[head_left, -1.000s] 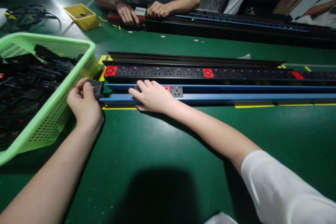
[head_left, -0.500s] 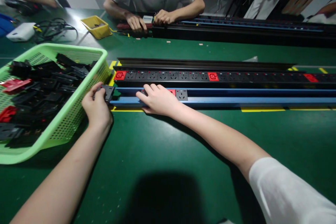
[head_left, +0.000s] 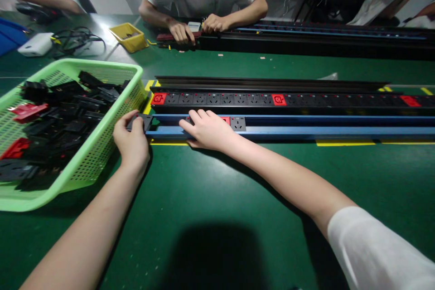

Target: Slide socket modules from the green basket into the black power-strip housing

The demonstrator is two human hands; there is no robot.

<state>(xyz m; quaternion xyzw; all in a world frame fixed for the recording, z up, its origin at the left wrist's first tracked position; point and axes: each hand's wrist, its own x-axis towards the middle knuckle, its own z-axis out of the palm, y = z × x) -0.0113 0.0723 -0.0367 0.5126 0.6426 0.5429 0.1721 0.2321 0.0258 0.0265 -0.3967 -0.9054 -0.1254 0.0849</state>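
My left hand [head_left: 132,138] grips a black socket module [head_left: 144,122] between thumb and fingers, at the left end of a blue rail [head_left: 292,134]. Over the rail, farther right, lies my right hand [head_left: 209,130], its fingers curled around modules seated in the channel; they are partly hidden beneath it. A red module [head_left: 225,120] and a black socket module [head_left: 238,123] show just right of that hand. Behind the blue rail runs a black strip [head_left: 224,109] filled with black sockets and some red ones.
A green basket [head_left: 73,181] of black and red modules stands at the left. Farther back are a yellow tray [head_left: 137,43], a white box [head_left: 36,45], coiled cables [head_left: 76,41] and a blue bin [head_left: 10,36]. Across the table, a person's hands rest on another long black strip [head_left: 288,45].
The view has shifted slightly, so the table's contents appear a little farther right. My left hand has brought the black module slightly closer over the rail's end; my right hand stays on the rail.
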